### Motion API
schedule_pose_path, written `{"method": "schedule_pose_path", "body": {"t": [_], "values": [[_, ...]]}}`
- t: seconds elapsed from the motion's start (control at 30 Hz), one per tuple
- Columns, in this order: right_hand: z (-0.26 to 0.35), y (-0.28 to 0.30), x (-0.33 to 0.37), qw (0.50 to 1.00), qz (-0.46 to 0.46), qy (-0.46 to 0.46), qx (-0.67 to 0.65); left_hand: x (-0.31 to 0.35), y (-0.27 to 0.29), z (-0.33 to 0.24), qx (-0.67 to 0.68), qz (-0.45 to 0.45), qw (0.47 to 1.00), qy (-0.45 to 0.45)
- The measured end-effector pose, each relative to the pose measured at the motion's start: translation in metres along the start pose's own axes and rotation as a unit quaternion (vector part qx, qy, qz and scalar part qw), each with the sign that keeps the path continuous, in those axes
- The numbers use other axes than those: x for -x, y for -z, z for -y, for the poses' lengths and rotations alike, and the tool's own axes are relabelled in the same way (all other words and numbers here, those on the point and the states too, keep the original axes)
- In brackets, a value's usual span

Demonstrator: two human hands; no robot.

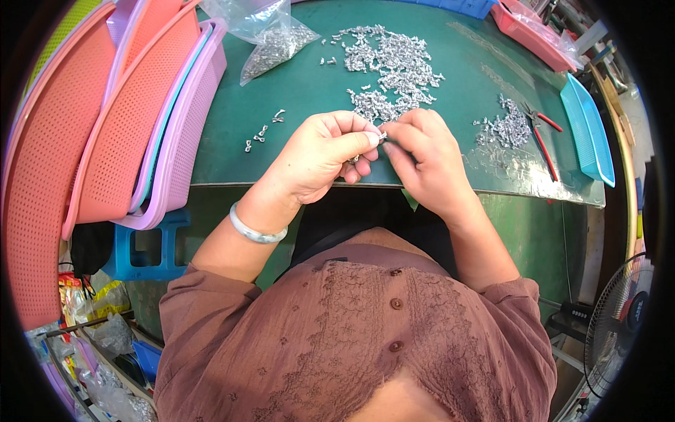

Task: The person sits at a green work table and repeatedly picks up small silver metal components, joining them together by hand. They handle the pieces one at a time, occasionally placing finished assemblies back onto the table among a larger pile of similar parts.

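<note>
Close together over the near edge of the green table (pixel 302 98), my two hands meet at a small silvery metal piece (pixel 382 136). My left hand (pixel 327 148) pinches it between thumb and forefinger, and another small metal bit (pixel 354 160) shows at its curled fingers. The fingertips of my right hand (pixel 430 158) close on the same piece from the other side; fingers partly cover it. Just beyond lies a large heap of small silvery metal pieces (pixel 394 63). Several loose pieces (pixel 261 132) lie left of my left hand.
At the right are a smaller heap of metal pieces (pixel 508 128), red-handled pliers (pixel 542 146) with handles spread and a light-blue basket (pixel 589 133). Pink and purple baskets (pixel 144 105) stack at the left beside a clear bag of pieces (pixel 278 49). A fan (pixel 619 316) stands lower right.
</note>
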State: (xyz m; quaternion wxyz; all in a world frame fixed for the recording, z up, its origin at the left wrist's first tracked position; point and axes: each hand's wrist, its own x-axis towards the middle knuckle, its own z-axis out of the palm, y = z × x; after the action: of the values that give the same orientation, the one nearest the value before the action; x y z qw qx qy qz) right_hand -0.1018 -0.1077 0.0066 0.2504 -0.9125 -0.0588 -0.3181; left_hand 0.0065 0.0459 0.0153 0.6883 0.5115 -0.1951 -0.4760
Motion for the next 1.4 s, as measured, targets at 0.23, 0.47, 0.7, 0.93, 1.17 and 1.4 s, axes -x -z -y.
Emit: {"method": "schedule_pose_path", "body": {"t": [0.23,0.47,0.7,0.93,1.17,1.4], "values": [[0.001,0.006,0.004,0.998,0.056,-0.015,0.025,-0.001,0.0,0.001,0.008,0.006,1.0,-0.005],[-0.001,0.008,0.007,0.999,0.044,-0.031,0.007,-0.004,0.006,0.0,0.092,0.017,0.996,-0.005],[0.002,0.005,0.005,0.999,0.044,-0.029,0.01,-0.005,0.008,0.001,0.122,0.006,0.992,-0.021],[-0.001,0.002,0.006,0.999,0.035,-0.023,0.011,-0.005,0.005,0.001,0.095,-0.01,0.995,-0.018],[-0.032,0.036,0.013,0.987,-0.042,-0.063,0.14,-0.003,0.005,0.001,0.091,-0.012,0.996,-0.016],[-0.022,0.035,0.009,0.992,-0.012,-0.06,0.107,-0.006,0.002,0.001,0.086,-0.007,0.996,-0.012]]}}
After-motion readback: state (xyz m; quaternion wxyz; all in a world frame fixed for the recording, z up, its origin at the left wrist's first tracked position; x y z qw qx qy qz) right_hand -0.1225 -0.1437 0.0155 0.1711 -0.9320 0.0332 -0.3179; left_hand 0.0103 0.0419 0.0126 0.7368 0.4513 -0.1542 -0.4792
